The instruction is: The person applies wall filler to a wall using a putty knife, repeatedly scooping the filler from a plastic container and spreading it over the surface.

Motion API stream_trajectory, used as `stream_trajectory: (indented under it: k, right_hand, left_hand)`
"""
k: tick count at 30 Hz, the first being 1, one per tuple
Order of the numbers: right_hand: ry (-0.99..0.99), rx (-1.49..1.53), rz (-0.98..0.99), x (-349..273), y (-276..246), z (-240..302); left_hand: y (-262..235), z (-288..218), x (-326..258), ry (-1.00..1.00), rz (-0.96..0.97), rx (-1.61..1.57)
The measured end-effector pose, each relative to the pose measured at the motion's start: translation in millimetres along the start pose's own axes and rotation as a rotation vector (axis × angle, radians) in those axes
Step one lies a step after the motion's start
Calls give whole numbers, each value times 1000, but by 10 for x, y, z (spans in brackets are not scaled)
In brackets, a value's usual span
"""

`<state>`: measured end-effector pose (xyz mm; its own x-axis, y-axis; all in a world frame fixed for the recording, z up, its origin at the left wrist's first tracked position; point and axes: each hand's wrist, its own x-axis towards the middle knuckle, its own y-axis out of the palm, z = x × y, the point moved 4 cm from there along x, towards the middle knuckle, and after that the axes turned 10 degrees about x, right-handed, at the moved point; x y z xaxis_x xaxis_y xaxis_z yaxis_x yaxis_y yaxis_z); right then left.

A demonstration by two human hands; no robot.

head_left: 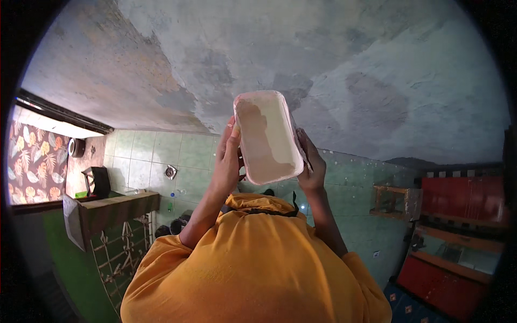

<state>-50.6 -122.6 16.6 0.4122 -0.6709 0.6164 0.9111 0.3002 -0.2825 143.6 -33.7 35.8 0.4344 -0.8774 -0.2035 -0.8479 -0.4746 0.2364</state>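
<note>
A rectangular, round-cornered tub [267, 99] is tilted up in front of the wall, its inside smeared with a pale cream, paint-like coating. My left hand [228, 157] grips the tub's left side, with the thumb along the rim. On the opposite side my right hand [313, 164] is closed against the tub's wall. A thin, greyish flat edge shows between the right fingers and the tub; what it belongs to cannot be made out. Beyond the tub stands the wall [371, 105], with patchy grey and whitish plaster.
Green tiles speckled with white spots make up the floor [350, 183]. To the left are a wooden-topped stand [121, 202] and a metal grille [121, 253] beside a bright doorway. A small wooden stool [390, 202] and a red cabinet [458, 199] stand on the right.
</note>
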Motion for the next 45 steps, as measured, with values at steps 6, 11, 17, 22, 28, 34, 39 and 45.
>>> stream_trajectory:
  k: [6, 11, 17, 22, 28, 34, 39, 45]
  right_hand:
    - [262, -35, 146, -82, -460, -677]
    - [525, 51, -33, 446, -1300, -358]
    - [252, -82, 295, 1055, -1406, 295]
    - [120, -320, 434, 1103, -1301, 322]
    - [316, -274, 680, 1001, -1127, 176]
    - [560, 96, 819, 382, -790, -276]
    - [780, 392, 862, -263, -520, -620]
    - [1167, 978, 325, -701, -490, -772]
  left_hand:
    - [317, 9, -268, 19, -10, 70]
    - [438, -37, -268, 197, -30, 214]
    - [545, -130, -194, 193, 75, 336]
    - [621, -152, -146, 238, 118, 513]
    - [590, -147, -19, 197, 161, 740]
    - [494, 163, 176, 109, 128, 749]
    - [246, 645, 162, 109, 20, 782]
    - [115, 659, 42, 36, -156, 348]
